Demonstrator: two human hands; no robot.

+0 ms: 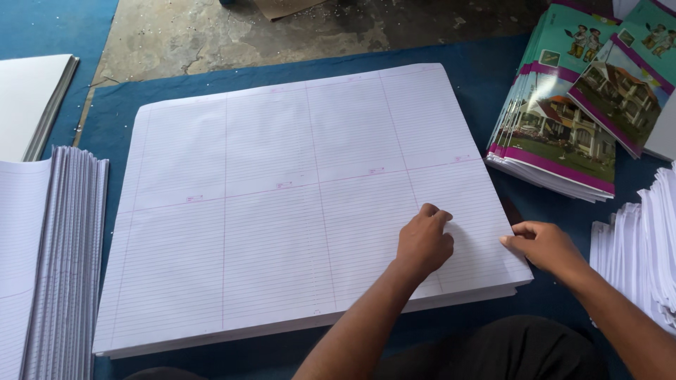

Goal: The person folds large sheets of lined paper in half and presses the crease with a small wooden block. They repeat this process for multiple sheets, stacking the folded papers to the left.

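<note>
A thick stack of large ruled white sheets (282, 204) lies on a blue mat, its pages divided by pink lines. My left hand (424, 241) rests on the stack's near right part, fingers curled and pressing the top sheet. My right hand (546, 245) is at the stack's right edge, with thumb and fingertips pinching the edge of the top sheet.
Colourful printed book covers (563, 127) are piled at the upper right. Fanned white folded sheets (644, 253) lie at the right edge, and another tall pile of folded ruled sheets (49, 253) at the left. White boards (28, 98) sit upper left. Bare concrete floor (282, 28) lies beyond the mat.
</note>
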